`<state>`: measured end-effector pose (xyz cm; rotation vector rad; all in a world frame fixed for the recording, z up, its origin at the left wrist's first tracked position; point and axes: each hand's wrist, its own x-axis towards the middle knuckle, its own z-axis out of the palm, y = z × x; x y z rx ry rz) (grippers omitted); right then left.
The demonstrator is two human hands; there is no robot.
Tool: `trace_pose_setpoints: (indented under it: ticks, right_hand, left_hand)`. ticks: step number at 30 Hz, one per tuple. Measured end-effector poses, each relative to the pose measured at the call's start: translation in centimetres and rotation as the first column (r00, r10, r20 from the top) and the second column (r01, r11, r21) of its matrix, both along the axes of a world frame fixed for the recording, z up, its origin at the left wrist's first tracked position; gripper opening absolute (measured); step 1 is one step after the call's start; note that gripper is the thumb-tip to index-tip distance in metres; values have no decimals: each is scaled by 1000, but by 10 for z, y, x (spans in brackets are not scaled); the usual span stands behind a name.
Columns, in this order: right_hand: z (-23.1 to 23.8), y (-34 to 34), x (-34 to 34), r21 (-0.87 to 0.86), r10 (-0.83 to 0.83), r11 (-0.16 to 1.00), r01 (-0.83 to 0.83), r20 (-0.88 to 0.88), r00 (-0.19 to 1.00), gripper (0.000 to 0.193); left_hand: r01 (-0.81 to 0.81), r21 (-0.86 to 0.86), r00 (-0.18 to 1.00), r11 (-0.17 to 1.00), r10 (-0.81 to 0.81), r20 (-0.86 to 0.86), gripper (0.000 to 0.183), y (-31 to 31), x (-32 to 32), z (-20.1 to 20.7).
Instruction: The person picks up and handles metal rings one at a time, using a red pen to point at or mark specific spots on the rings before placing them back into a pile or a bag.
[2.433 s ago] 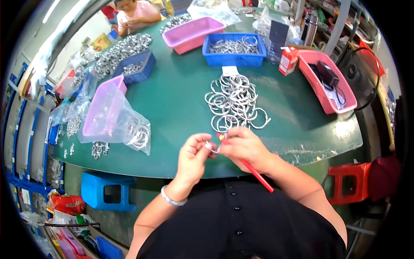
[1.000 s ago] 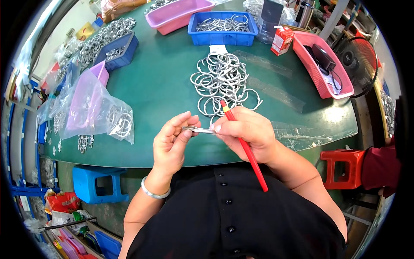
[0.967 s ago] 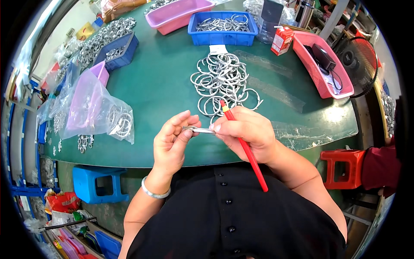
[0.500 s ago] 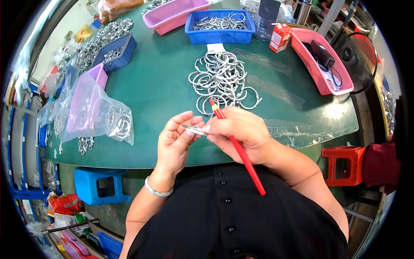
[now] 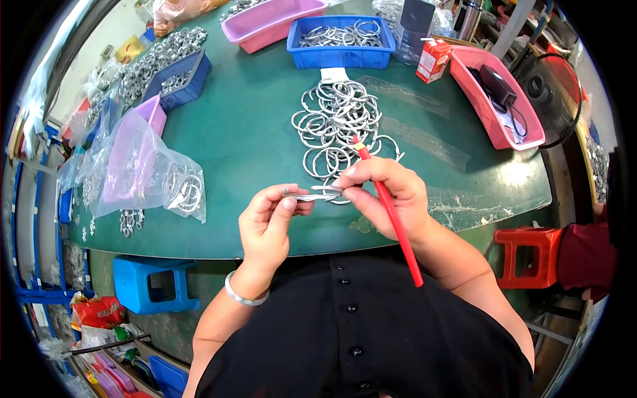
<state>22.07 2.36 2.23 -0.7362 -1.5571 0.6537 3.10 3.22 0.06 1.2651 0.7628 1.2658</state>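
Over the near edge of the table, my left hand [image 5: 264, 225] pinches a silvery metal ring [image 5: 308, 197] seen nearly edge-on between thumb and fingers. My right hand [image 5: 401, 199] grips the ring's other side with thumb and forefinger, and what looks like part of it stands slightly apart there. Tucked in the same right hand is a red pencil [image 5: 400, 233], slanting from its tip above the fingers down toward my black shirt. Just beyond both hands lies a loose pile of metal binder-type rings [image 5: 338, 119] on the green table [image 5: 239, 132].
A blue bin [image 5: 342, 60] of rings stands behind the pile, beside a pink bin [image 5: 265, 30]. At right are a red drink carton [image 5: 432, 63], a pink basket [image 5: 488, 119] and a fan [image 5: 547, 93]. A plastic bag [image 5: 149, 176] lies over a purple bin at left.
My right hand has moved right and slightly up, and the pencil has shifted with it. The ring now shows longer between my hands, which are farther apart.
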Motion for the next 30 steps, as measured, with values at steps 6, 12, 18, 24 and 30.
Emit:
trace_pose_setpoints:
  ticks: [6, 12, 18, 24, 30]
  right_hand:
    - [-22, -1, 4, -114, 49, 991, -76, -220, 974, 26]
    - [-28, 1, 3, -224, 102, 953, -203, -395, 913, 28]
    - [-30, 0, 2, -297, 124, 913, -280, -453, 883, 29]
    - [-30, 2, 2, -357, 117, 880, -314, -479, 870, 28]
    - [-32, 2, 0, -425, 143, 760, -491, -628, 765, 26]
  left_hand:
    - [1, 626, 893, 780, 281, -352, 14, -2, -4, 18]
    - [149, 792, 825, 592, 368, -430, 19, -2, 2, 35]
    - [146, 803, 827, 578, 373, -420, 23, -2, 5, 38]
    - [161, 759, 834, 631, 325, -446, 18, -1, 9, 43]
    - [120, 648, 862, 752, 245, -444, 17, -2, 12, 48]
